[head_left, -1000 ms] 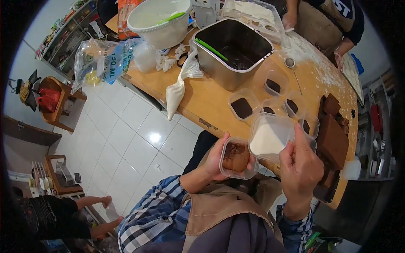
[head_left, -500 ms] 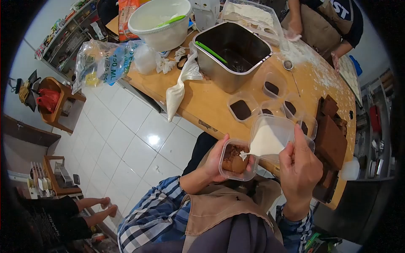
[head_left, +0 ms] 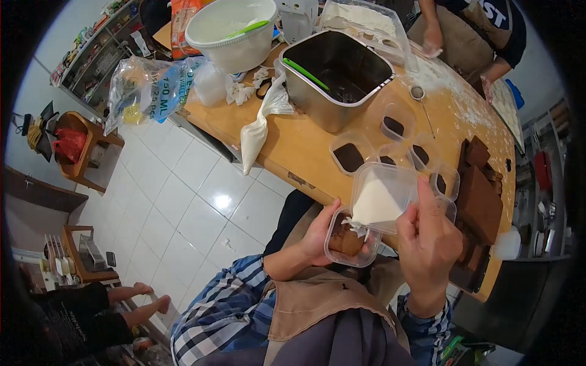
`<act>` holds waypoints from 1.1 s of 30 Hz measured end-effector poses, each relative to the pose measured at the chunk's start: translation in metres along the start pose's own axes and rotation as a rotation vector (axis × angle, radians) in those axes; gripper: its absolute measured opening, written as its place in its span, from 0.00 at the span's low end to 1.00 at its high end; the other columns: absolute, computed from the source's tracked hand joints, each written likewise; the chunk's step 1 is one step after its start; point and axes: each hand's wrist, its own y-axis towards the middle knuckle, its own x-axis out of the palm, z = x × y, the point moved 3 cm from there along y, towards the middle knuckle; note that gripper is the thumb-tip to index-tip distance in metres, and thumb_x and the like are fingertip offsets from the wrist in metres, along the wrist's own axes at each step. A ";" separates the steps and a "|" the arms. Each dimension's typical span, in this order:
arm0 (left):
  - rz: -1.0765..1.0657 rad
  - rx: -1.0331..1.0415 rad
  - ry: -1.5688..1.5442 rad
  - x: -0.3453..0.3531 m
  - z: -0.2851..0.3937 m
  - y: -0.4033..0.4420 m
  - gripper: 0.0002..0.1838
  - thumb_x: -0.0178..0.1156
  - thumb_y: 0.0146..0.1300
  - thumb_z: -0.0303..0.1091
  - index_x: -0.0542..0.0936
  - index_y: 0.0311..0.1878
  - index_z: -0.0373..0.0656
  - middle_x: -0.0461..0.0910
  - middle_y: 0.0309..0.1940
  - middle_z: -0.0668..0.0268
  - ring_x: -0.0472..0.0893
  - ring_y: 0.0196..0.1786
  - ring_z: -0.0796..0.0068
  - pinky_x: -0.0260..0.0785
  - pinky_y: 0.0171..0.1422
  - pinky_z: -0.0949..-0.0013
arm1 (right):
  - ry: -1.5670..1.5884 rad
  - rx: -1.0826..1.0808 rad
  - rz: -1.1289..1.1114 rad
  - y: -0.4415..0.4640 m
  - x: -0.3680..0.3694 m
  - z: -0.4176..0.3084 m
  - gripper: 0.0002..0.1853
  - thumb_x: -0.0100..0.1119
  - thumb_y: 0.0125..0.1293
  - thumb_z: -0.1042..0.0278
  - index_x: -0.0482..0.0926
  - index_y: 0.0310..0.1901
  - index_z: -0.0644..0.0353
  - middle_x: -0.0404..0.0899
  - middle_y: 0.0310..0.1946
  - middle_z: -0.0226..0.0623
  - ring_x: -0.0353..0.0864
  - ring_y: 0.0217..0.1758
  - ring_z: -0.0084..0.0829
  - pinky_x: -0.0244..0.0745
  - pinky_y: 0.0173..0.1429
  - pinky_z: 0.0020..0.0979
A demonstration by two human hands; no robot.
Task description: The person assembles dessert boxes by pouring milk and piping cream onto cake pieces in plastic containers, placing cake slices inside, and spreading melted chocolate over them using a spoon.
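Note:
My left hand (head_left: 315,239) is wrapped round a clear plastic cup (head_left: 359,262) with brown cake (head_left: 345,243) inside. In my right hand (head_left: 430,244) is a clear square plastic container (head_left: 400,183), gripped at its right side and tilted over that cup. Its white contents (head_left: 373,206) slope to the low corner, where white bits show above the cake; I cannot tell whether they are cream or something else. Just beyond, on the table, several clear cups (head_left: 349,157) have a dark brown layer at the bottom.
A metal tin (head_left: 342,116) with a green spatula (head_left: 306,74) stands on the table (head_left: 287,146) beside a filled piping bag (head_left: 253,143). Brown cake slabs (head_left: 479,204) lie right, near a small strainer (head_left: 417,93). Behind are a white bowl (head_left: 229,46) and another person's hand (head_left: 433,43).
The tilted container has shifted left and slightly up, farther over the cup. The cup has moved slightly right and down, and more white bits show at the container's low corner.

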 end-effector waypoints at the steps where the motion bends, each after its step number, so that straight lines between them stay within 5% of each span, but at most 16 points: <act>1: 0.010 -0.014 -0.015 0.001 0.000 0.000 0.34 0.30 0.64 0.61 0.67 0.55 0.41 0.75 0.39 0.53 0.78 0.36 0.60 0.72 0.37 0.64 | 0.007 -0.009 -0.006 0.000 0.000 -0.001 0.24 0.57 0.47 0.83 0.70 0.50 0.71 0.73 0.20 0.40 0.73 0.20 0.36 0.68 0.24 0.32; 5: -0.063 -0.005 0.049 -0.006 0.000 0.001 0.33 0.30 0.64 0.61 0.66 0.57 0.45 0.75 0.41 0.55 0.78 0.35 0.60 0.73 0.36 0.63 | 0.039 -0.024 -0.025 0.000 0.001 -0.004 0.25 0.57 0.47 0.83 0.69 0.51 0.72 0.73 0.20 0.39 0.72 0.19 0.35 0.67 0.24 0.32; 19: 0.320 0.260 0.456 0.013 0.018 -0.007 0.33 0.32 0.63 0.61 0.67 0.57 0.44 0.78 0.42 0.58 0.81 0.34 0.64 0.77 0.28 0.62 | 0.078 -0.100 0.099 -0.002 -0.001 -0.015 0.22 0.57 0.44 0.88 0.75 0.46 0.71 0.73 0.18 0.40 0.73 0.16 0.34 0.69 0.23 0.30; 23: 0.327 0.192 0.093 -0.006 0.019 -0.005 0.34 0.33 0.63 0.62 0.69 0.54 0.41 0.78 0.39 0.57 0.81 0.35 0.63 0.77 0.30 0.60 | 0.051 -0.078 0.091 -0.005 -0.005 -0.013 0.22 0.57 0.44 0.87 0.75 0.46 0.71 0.73 0.18 0.41 0.73 0.16 0.33 0.69 0.23 0.29; 25: 0.105 0.166 -0.012 -0.015 0.022 -0.006 0.33 0.33 0.63 0.61 0.67 0.57 0.42 0.74 0.48 0.56 0.76 0.46 0.58 0.72 0.45 0.54 | 0.046 -0.062 0.095 -0.006 -0.006 -0.012 0.21 0.58 0.44 0.87 0.75 0.45 0.71 0.73 0.17 0.41 0.72 0.16 0.33 0.68 0.22 0.29; 29: -0.021 0.142 -0.037 -0.016 0.024 -0.010 0.34 0.33 0.63 0.61 0.66 0.59 0.42 0.71 0.53 0.56 0.74 0.52 0.57 0.69 0.52 0.51 | 0.002 -0.102 0.025 -0.008 -0.007 -0.008 0.25 0.58 0.46 0.85 0.70 0.50 0.75 0.74 0.22 0.39 0.73 0.19 0.31 0.69 0.24 0.29; 33: 0.300 0.166 0.043 -0.004 0.017 -0.008 0.34 0.33 0.63 0.61 0.69 0.53 0.38 0.78 0.40 0.54 0.80 0.36 0.60 0.77 0.30 0.60 | -0.019 -0.104 0.024 -0.007 -0.006 -0.008 0.25 0.58 0.46 0.84 0.70 0.50 0.75 0.73 0.21 0.38 0.73 0.19 0.31 0.68 0.23 0.28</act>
